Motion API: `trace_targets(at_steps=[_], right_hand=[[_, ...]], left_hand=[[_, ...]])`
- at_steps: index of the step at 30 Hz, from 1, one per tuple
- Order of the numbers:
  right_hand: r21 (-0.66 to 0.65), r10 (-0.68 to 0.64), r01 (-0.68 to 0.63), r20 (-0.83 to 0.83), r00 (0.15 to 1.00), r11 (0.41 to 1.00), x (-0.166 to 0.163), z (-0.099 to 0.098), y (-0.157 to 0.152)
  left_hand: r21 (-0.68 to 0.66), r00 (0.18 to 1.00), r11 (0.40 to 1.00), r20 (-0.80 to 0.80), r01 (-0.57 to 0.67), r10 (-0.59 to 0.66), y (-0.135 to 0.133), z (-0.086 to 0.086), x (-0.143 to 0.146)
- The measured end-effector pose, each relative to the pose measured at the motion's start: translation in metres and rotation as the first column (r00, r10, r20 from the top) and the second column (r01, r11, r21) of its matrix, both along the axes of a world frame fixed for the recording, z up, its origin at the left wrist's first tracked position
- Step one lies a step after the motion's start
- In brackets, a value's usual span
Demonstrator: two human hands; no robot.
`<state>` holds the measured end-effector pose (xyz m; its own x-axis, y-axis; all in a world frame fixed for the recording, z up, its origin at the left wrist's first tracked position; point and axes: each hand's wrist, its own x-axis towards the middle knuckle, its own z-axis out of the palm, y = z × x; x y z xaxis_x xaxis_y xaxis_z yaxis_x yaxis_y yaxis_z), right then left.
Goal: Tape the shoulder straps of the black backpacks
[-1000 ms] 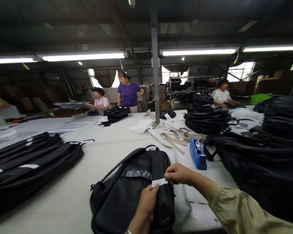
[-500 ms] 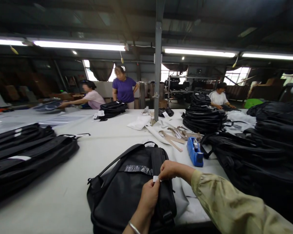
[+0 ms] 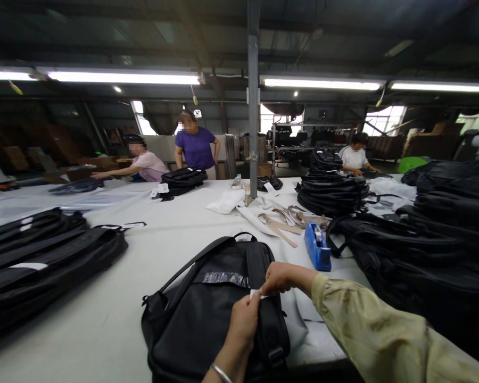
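Note:
A black backpack [image 3: 191,332] lies on the white table in front of me, its shoulder straps upward. My left hand [image 3: 242,323], with a silver bangle at the wrist, is closed, thumb and fingers pinching a small white strip [image 3: 253,293] at the right shoulder strap [image 3: 258,260]. From the right, my right hand [image 3: 278,277] meets it there, its fingertips pressed together on the same strip. The fingers cover most of the strip. Shiny clear plastic wraps a band [image 3: 225,278] across the bag's back.
A blue tape dispenser [image 3: 318,247] stands beyond my right hand. Beige straps [image 3: 283,226] lie behind it. Black bags are piled at the right [image 3: 407,250] and left [image 3: 56,260]. A grey post [image 3: 253,106] rises from the table. Several people work across it.
My right hand has shifted very slightly and its fingers now sit closer to my left thumb. The view has turned a little. Across the table, the co-worker at the left has drawn back somewhat.

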<state>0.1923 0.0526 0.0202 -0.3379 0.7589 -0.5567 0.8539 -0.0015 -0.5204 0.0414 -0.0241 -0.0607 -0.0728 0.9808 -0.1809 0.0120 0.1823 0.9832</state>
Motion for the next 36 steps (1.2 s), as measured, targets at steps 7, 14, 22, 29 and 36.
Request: trace_targets(at_steps=[7,14,22,29,36], right_hand=[[-0.012,-0.262,0.262,-0.083,0.962,0.965,0.046,-0.032,-0.007],[0.235,-0.386,0.482,-0.359,0.85,0.844,0.027,-0.029,-0.032],[-0.144,-0.521,0.521,-0.47,0.713,0.842,-0.018,-0.048,-0.038],[-0.107,-0.45,0.481,-0.57,0.687,0.87,-0.006,-0.088,-0.029],[0.486,-0.291,0.462,-0.388,0.875,0.741,0.055,-0.065,-0.058]], left_hand=[[-0.062,0.98,0.998,0.196,-0.023,0.035,0.005,-0.007,-0.01],[-0.143,0.927,0.99,0.372,0.01,0.045,0.007,-0.005,-0.01],[-0.035,0.992,0.997,0.102,-0.067,0.071,0.003,-0.007,-0.007],[-0.028,0.999,0.999,0.004,0.037,-0.037,0.002,0.006,-0.007],[0.283,0.888,0.901,-0.233,-0.328,0.396,0.032,0.073,-0.174]])
